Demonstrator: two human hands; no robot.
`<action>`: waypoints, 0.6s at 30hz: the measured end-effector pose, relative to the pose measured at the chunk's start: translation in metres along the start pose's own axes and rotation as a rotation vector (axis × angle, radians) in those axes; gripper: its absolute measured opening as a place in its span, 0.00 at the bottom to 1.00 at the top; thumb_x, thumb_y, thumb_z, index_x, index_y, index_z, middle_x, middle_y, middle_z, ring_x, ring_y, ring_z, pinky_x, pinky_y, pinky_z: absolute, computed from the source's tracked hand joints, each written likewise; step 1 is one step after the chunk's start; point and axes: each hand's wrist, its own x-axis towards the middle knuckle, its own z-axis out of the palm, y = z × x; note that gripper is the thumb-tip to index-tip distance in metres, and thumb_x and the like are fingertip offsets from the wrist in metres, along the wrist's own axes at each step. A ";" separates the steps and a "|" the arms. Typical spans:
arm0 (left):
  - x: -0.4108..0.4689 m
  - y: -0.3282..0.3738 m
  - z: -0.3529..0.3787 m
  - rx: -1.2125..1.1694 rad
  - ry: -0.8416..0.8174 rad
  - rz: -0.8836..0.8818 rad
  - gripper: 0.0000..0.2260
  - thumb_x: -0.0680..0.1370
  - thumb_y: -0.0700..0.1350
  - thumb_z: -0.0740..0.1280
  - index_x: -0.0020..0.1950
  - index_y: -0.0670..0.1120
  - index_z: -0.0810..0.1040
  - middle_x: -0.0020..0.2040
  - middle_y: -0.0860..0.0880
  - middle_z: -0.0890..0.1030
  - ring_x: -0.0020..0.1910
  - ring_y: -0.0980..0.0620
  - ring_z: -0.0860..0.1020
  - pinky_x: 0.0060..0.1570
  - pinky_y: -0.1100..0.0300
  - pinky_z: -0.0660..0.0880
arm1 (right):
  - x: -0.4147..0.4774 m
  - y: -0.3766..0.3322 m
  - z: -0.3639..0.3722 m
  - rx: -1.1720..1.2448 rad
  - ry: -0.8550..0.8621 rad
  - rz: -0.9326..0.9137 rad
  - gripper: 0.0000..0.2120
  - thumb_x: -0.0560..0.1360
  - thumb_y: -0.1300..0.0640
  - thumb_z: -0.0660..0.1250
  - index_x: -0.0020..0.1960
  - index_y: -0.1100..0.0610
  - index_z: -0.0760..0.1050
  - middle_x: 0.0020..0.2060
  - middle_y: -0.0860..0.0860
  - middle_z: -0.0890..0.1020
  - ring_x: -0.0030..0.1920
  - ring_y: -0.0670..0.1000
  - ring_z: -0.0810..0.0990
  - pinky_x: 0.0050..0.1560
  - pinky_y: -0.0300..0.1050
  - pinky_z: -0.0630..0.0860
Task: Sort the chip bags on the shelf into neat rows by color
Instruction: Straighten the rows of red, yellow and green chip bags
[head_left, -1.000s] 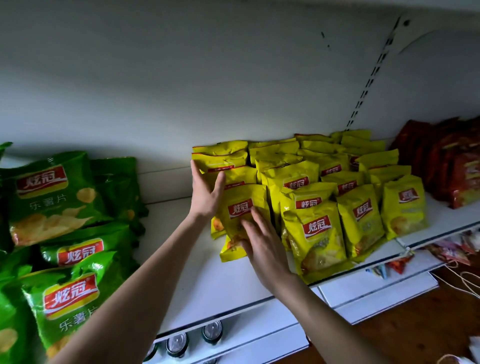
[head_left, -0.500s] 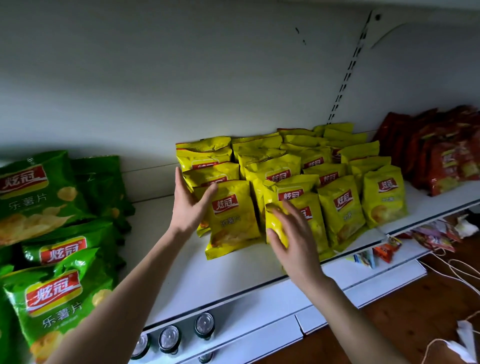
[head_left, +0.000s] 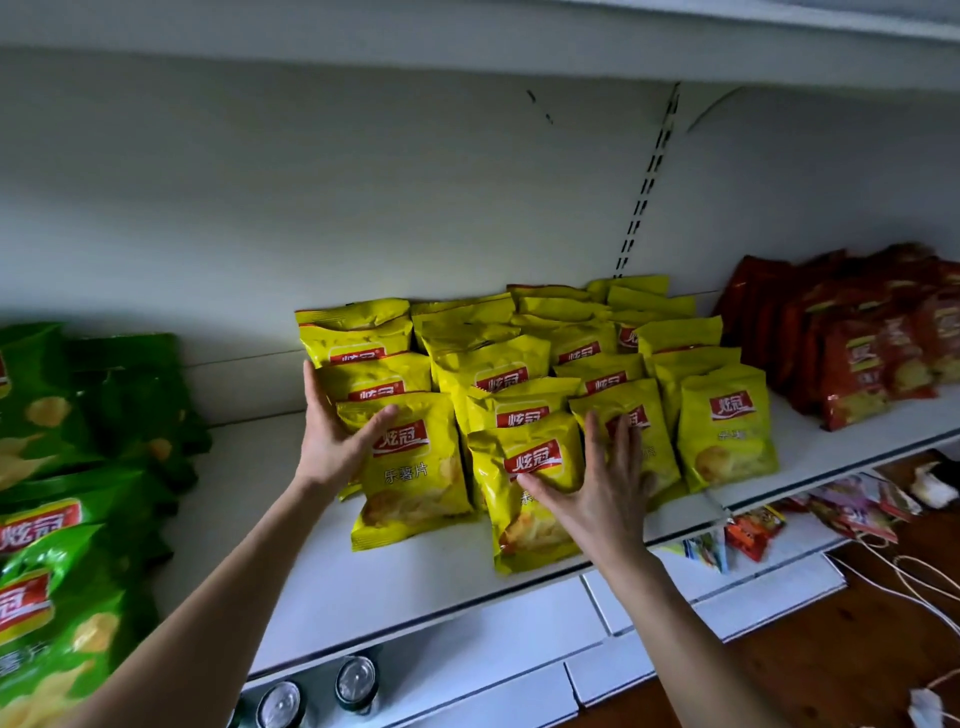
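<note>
Yellow chip bags (head_left: 722, 426) stand in several rows in the middle of the white shelf (head_left: 415, 577). My left hand (head_left: 332, 441) rests with straight fingers against the left side of the leftmost row, its thumb across the front yellow bag (head_left: 415, 483). My right hand (head_left: 597, 488) lies flat with spread fingers on the front bag of the second row (head_left: 524, 525) and touches the bag to its right. Green chip bags (head_left: 57, 525) are piled at the left. Red chip bags (head_left: 857, 348) stand at the right.
A bare strip of shelf lies between the green and yellow bags. Can tops (head_left: 356, 680) show on the level below, with small packets (head_left: 753, 530) under the shelf edge at right. White cords (head_left: 893, 577) lie on the wooden floor.
My right hand has shifted right, from the left front bag to the front bag of the second row. My left hand stays on the left row. The view has moved closer.
</note>
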 end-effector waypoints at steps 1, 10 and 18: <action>0.000 0.000 0.002 0.003 -0.001 -0.009 0.57 0.58 0.61 0.74 0.77 0.54 0.42 0.68 0.54 0.66 0.66 0.51 0.71 0.63 0.42 0.71 | 0.001 0.001 0.000 0.001 -0.003 -0.006 0.57 0.53 0.20 0.48 0.76 0.48 0.47 0.75 0.57 0.48 0.75 0.58 0.43 0.68 0.68 0.48; -0.002 0.005 0.017 0.024 -0.017 -0.089 0.65 0.51 0.72 0.74 0.76 0.56 0.38 0.69 0.51 0.66 0.65 0.49 0.72 0.61 0.42 0.72 | 0.010 0.014 -0.004 -0.010 -0.017 -0.018 0.61 0.51 0.16 0.39 0.76 0.48 0.45 0.75 0.56 0.47 0.75 0.58 0.42 0.68 0.67 0.48; 0.003 0.007 0.028 0.043 -0.051 -0.078 0.66 0.51 0.73 0.73 0.76 0.58 0.38 0.66 0.54 0.68 0.64 0.47 0.73 0.60 0.40 0.73 | 0.017 0.022 -0.014 0.007 -0.048 0.004 0.56 0.56 0.22 0.54 0.76 0.48 0.45 0.76 0.56 0.45 0.75 0.57 0.41 0.69 0.66 0.47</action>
